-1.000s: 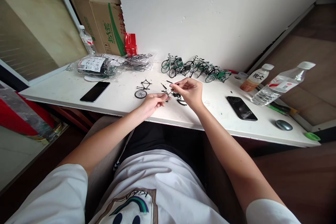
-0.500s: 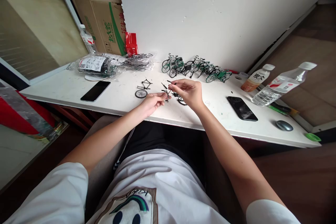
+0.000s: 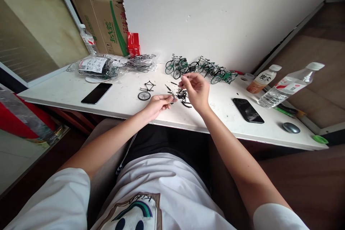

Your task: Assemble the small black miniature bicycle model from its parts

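Pinches a small part between thumb and fingers of the left hand, over the near side of the table. Holds the right hand apart, farther off and to the part's right, fingers curled. Cannot tell that grip as empty or full, nor read the part's long axis: too small, partly covered by fingertips, merging with loose pieces beside.
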`<action>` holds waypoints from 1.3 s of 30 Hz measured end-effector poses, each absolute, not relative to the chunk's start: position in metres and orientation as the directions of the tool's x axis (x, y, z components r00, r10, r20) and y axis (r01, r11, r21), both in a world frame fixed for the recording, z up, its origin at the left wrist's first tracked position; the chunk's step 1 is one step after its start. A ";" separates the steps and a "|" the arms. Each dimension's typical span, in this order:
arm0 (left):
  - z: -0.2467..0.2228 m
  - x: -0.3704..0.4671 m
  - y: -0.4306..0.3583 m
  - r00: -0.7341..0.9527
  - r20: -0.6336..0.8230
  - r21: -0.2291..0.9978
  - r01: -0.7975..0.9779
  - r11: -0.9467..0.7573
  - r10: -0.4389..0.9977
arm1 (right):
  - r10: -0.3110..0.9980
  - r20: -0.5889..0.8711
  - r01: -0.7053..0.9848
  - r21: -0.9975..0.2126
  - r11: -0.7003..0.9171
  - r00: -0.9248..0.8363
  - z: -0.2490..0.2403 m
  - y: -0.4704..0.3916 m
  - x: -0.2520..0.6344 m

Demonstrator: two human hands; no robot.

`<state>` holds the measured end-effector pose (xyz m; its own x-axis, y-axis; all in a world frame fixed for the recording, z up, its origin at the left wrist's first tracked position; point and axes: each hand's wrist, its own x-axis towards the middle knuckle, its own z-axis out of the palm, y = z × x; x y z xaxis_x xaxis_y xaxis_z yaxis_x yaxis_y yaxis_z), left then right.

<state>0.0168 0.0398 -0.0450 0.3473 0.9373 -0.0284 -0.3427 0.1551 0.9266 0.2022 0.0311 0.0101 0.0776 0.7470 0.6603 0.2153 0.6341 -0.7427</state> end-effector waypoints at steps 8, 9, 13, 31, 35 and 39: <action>-0.045 0.010 0.046 0.504 -0.008 0.915 -0.345 0.210 0.864 | 0.877 0.436 0.285 -0.830 0.479 -0.204 -0.003 0.051 0.219; -0.045 0.009 0.047 0.512 -0.012 0.914 -0.342 0.216 0.859 | 0.881 0.410 0.282 -0.839 0.466 -0.236 -0.004 0.051 0.219; -0.043 0.009 0.045 0.523 -0.014 0.915 -0.338 0.222 0.852 | 0.873 0.412 0.253 -0.844 0.474 -0.260 -0.005 0.050 0.218; -0.046 0.004 0.046 0.581 -0.039 0.928 -0.281 0.246 0.813 | 0.882 0.366 0.343 -0.821 0.456 -0.296 -0.009 0.050 0.222; -0.048 0.005 0.046 0.560 -0.041 0.930 -0.281 0.236 0.827 | 0.887 0.361 0.348 -0.823 0.449 -0.288 -0.010 0.051 0.222; -0.049 0.004 0.046 0.561 -0.032 0.935 -0.275 0.222 0.827 | 0.895 0.342 0.342 -0.836 0.430 -0.287 -0.009 0.050 0.221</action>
